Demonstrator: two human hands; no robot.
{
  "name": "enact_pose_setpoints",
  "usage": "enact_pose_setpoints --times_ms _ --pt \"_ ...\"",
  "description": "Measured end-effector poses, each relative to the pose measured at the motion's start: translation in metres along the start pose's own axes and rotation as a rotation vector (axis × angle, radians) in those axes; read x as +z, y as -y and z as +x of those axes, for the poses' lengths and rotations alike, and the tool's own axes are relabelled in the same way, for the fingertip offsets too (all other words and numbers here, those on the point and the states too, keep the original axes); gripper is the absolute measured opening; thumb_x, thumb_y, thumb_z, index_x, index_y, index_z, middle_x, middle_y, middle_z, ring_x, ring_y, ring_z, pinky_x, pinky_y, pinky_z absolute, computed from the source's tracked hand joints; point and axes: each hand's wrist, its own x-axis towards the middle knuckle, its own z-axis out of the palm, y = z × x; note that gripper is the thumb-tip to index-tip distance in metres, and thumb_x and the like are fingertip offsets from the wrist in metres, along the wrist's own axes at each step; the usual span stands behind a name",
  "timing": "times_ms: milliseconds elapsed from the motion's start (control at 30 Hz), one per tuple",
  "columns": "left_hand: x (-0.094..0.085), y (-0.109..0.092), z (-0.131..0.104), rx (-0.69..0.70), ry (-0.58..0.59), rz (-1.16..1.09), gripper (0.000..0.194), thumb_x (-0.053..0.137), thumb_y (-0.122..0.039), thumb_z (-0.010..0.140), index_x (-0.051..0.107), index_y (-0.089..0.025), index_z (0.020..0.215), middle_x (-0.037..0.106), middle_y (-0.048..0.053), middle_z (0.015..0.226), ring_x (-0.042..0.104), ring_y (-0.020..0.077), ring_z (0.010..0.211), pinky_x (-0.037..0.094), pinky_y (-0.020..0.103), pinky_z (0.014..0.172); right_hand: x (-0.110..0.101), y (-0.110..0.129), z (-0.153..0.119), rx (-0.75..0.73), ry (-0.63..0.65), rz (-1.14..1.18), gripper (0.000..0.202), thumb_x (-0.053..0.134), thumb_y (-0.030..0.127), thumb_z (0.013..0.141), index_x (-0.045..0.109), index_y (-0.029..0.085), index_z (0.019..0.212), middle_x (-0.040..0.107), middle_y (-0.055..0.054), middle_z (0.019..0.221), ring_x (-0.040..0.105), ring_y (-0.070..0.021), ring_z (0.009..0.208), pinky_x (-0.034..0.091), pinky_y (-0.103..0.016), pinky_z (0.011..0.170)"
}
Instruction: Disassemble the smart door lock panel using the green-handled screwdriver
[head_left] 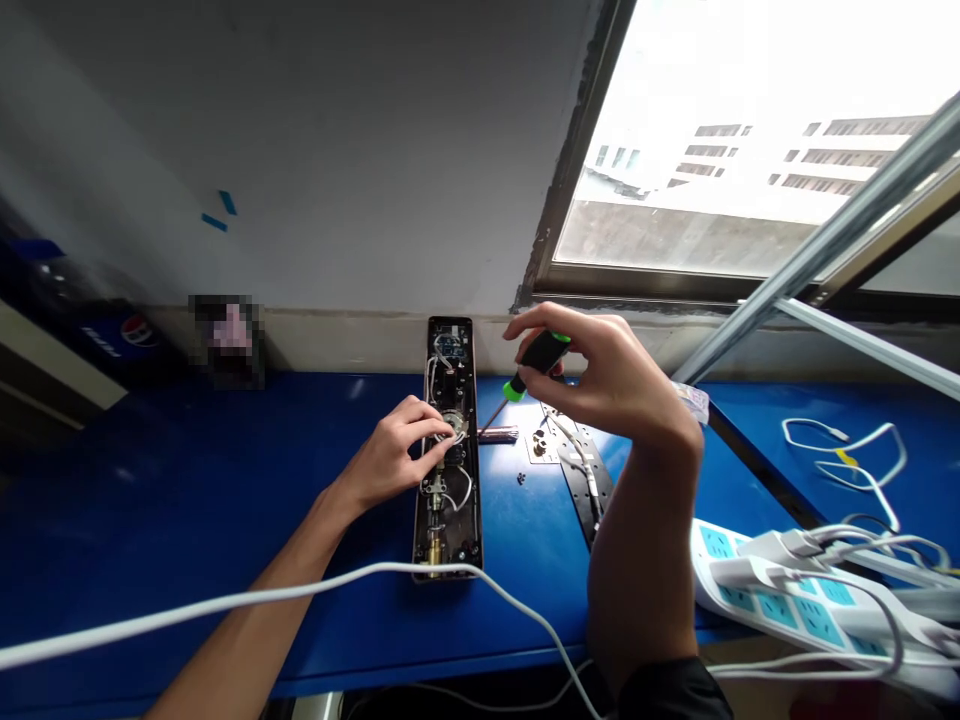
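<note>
A long black housing [466, 510] lies open on the blue table, with a circuit board, white wires and a brass-coloured cylinder inside. My left hand [405, 445] reaches into its middle from the left, fingertips pinched at a round part [452, 425] with white wire; whether they grip it is hard to tell. My right hand [592, 365] holds a black and green screwdriver [541, 362] above the table, right of the housing. The screwdriver's shaft slants down left, its tip close to the housing's right edge.
Right of the housing are small screws [521, 479], a metal plate [541, 447] and a black panel [581, 490] with a cable. A white power strip [795, 610] stands front right. A white cable [247, 597] crosses the foreground. A Pepsi bottle [124, 335] is at left.
</note>
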Motion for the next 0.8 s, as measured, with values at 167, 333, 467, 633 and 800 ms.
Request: enact_pose_setpoints --times_ms 167,333,467,633,800 --pt "0.016 -0.027 0.054 0.124 0.339 0.098 0.012 0.065 -0.018 0.099 0.076 -0.018 0.1 0.073 0.006 0.094 0.063 0.0217 0.093 0.053 0.033 0.078 -0.02 -0.016 -0.017 0.291 0.201 -0.113 0.024 0.068 0.019 0.082 0.072 0.023 0.105 0.07 0.003 0.076 0.058 -0.0109 0.062 0.047 -0.025 0.058" --pt "0.06 -0.031 0.096 0.195 0.639 0.307 0.017 0.069 -0.01 0.089 0.073 -0.018 0.074 0.07 0.006 0.078 0.063 0.0225 0.081 0.047 0.033 0.069 -0.029 -0.026 -0.027 0.478 0.267 -0.128 0.023 0.068 0.023 0.082 0.072 0.025 0.104 0.071 0.003 0.077 0.061 -0.012 0.063 0.046 -0.024 0.054" --pt "0.089 -0.022 0.099 0.209 0.699 0.344 0.018 0.07 -0.007 0.084 0.071 -0.018 0.069 0.07 0.007 0.078 0.064 0.0231 0.079 0.045 0.033 0.067 -0.035 -0.027 -0.033 0.514 0.275 -0.128 0.022 0.069 0.025 0.081 0.072 0.025 0.103 0.072 0.002 0.081 0.061 -0.0121 0.063 0.046 -0.023 0.053" --pt "0.103 -0.019 0.095 0.224 0.725 0.35 0.017 0.068 -0.01 0.087 0.072 -0.018 0.072 0.069 0.007 0.077 0.064 0.0244 0.08 0.046 0.035 0.067 -0.04 -0.026 -0.036 0.499 0.268 -0.127 0.023 0.071 0.026 0.083 0.072 0.025 0.106 0.072 0.002 0.081 0.061 -0.0114 0.065 0.046 -0.023 0.055" --pt "0.09 -0.025 0.095 0.256 0.693 0.299 0.009 0.074 -0.014 0.088 0.075 -0.018 0.08 0.071 0.006 0.082 0.063 0.0244 0.088 0.05 0.035 0.075 -0.04 -0.026 -0.037 0.473 0.271 -0.146 0.022 0.07 0.028 0.084 0.073 0.024 0.105 0.07 0.003 0.076 0.058 -0.011 0.06 0.043 -0.023 0.051"
